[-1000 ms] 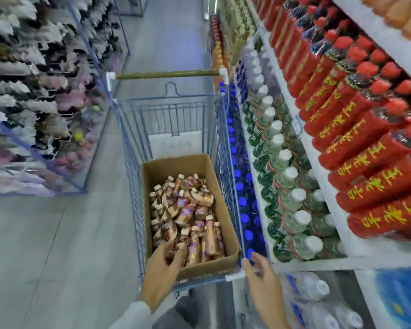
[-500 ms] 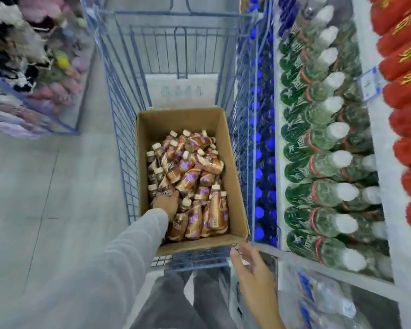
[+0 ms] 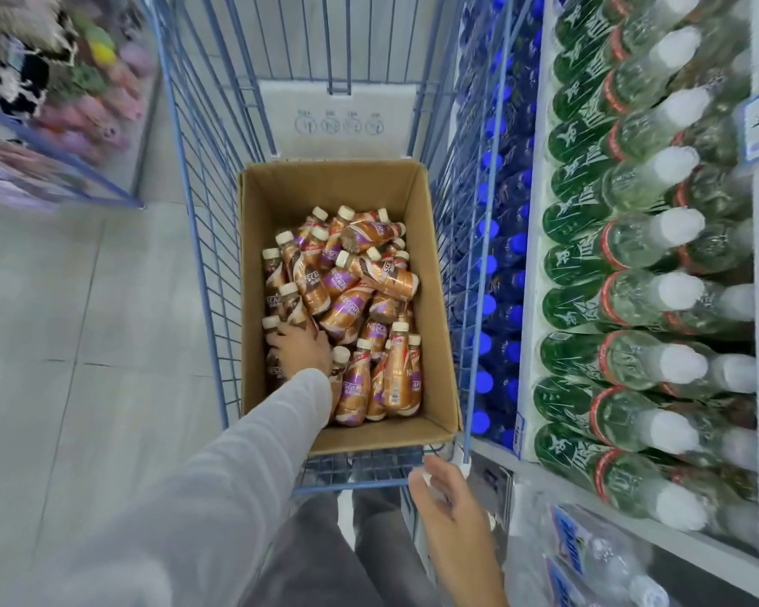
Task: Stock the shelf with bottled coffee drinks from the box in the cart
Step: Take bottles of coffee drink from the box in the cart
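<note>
Dozens of coffee bottles (image 3: 356, 300) lie jumbled in the box (image 3: 430, 300). The left grip (image 3: 301, 348) rests among them, clasp unclear. Pulling one may topple its neighbours. The right grip (image 3: 452, 506) hangs loose by the cart (image 3: 351, 484).

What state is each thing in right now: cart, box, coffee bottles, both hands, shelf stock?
Cart, parked beside the shelf.
Box, open-topped, inside the cart.
Coffee bottles, capped, jumbled in the box.
Left hand, on the bottles, fingers among them; grip unclear.
Right hand, at the cart's near rim; grip unclear.
Green-label bottles, capped, in rows on the shelf.
</note>
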`<action>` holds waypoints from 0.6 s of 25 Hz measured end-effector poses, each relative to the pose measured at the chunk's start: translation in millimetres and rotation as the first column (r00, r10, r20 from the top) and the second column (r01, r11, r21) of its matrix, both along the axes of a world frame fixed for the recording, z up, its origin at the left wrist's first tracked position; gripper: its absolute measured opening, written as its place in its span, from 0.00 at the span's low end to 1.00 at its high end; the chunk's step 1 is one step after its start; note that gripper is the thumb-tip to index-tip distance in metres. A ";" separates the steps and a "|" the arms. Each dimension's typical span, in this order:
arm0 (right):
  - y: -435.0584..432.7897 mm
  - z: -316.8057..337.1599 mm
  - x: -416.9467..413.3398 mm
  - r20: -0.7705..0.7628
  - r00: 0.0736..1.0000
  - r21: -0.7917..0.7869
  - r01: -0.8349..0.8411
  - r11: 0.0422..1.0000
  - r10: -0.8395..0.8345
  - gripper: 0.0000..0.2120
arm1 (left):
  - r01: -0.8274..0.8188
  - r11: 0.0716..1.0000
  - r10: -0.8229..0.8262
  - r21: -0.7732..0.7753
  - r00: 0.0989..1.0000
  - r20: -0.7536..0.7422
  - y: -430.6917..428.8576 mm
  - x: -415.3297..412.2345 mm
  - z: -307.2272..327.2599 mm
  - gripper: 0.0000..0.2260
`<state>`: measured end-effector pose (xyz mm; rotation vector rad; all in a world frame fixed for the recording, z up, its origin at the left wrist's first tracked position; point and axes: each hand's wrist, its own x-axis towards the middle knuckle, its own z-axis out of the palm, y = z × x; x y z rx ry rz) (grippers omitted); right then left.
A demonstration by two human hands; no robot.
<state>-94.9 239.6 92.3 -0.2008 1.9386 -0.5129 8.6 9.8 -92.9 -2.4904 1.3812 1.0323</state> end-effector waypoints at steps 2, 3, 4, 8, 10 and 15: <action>-3.7 2.6 -5.4 -0.016 0.999 -0.007 -0.042 0.999 0.042 0.15 | -0.027 0.999 0.024 -0.034 0.996 -0.091 5.2 5.5 7.7 0.35; -7.2 3.1 -9.0 -0.026 0.998 -0.017 -0.055 0.998 0.055 0.15 | -0.034 0.997 0.023 -0.067 0.988 -0.150 9.1 9.7 13.4 0.34; -11.3 2.8 -13.0 -0.036 0.997 -0.032 -0.070 0.997 0.068 0.14 | -0.035 0.993 0.012 -0.109 0.979 -0.202 13.8 15.4 21.5 0.33; -35.0 -10.6 -28.8 -0.046 0.989 -0.084 -0.144 0.986 0.141 0.14 | -0.049 0.971 -0.038 -0.234 0.935 -0.352 33.0 46.5 64.6 0.30; -53.6 -28.8 -34.0 -0.045 0.983 -0.079 -0.181 0.980 0.178 0.18 | -0.120 0.963 0.001 -0.239 0.895 -0.446 46.2 60.2 89.0 0.29; -109.6 -97.3 -36.2 -0.036 0.982 0.066 -0.184 0.981 0.187 0.24 | -0.323 0.941 0.185 -0.106 0.749 -0.636 93.0 84.3 133.2 0.27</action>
